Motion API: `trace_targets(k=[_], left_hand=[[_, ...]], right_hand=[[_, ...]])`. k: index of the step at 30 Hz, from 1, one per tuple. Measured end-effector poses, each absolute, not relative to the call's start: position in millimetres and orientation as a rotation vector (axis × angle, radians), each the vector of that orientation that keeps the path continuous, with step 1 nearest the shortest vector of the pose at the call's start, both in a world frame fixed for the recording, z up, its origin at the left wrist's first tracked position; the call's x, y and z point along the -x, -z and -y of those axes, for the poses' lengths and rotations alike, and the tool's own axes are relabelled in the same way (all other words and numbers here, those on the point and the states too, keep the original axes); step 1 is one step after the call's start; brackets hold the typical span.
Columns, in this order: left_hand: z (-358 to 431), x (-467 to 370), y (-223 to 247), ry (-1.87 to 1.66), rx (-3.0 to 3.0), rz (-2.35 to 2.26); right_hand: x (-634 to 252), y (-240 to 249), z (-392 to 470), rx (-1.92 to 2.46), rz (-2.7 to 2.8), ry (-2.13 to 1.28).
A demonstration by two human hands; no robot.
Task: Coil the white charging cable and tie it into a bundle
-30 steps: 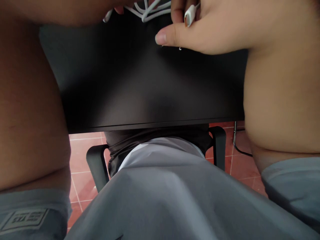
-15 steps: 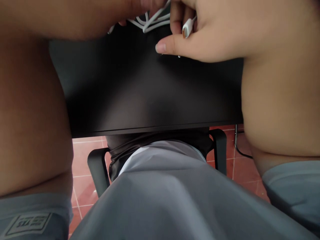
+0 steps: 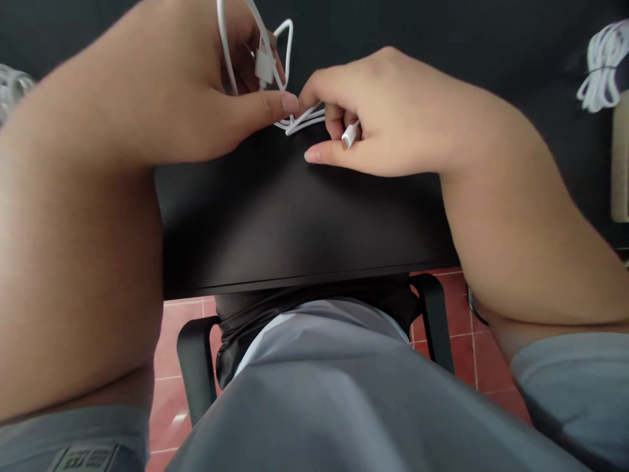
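A white USB cable (image 3: 305, 120) runs in loose loops between my two hands, just above the black table. My left hand (image 3: 216, 105) is closed on part of it, and its larger USB plug (image 3: 264, 65) shows by the fingers. One loop rises over the back of that hand. My right hand (image 3: 378, 118) grips the cable strands with curled fingers. The cable's small end plug (image 3: 350, 135) pokes out between its fingers and thumb, and the thumb is stretched toward the left.
A bundled white cable (image 3: 603, 65) lies on the black table (image 3: 304, 210) at the far right, beside a beige object (image 3: 620, 157) cut by the frame. Another white bundle (image 3: 12, 88) is at the far left. A chair's armrests (image 3: 196, 367) stand below the table edge.
The view has shifted, so the hands appear lower and more of the table shows. My left hand now shows the USB plug and a raised loop. My right hand keeps its hold.
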State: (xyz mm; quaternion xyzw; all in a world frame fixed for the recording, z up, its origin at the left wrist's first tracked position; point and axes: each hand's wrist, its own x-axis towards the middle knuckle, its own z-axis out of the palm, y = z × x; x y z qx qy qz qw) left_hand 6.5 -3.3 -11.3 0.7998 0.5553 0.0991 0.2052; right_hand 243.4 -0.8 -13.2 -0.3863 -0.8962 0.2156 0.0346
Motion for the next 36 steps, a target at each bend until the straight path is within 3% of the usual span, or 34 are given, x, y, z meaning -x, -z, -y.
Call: trace_targets(k=[36], left_hand=[[5.1, -11.0, 11.0, -0.275, -2.128, -1.507]], right_hand=[[-243.1, 18.6, -0.4, 1.115, 2.576, -0.833]])
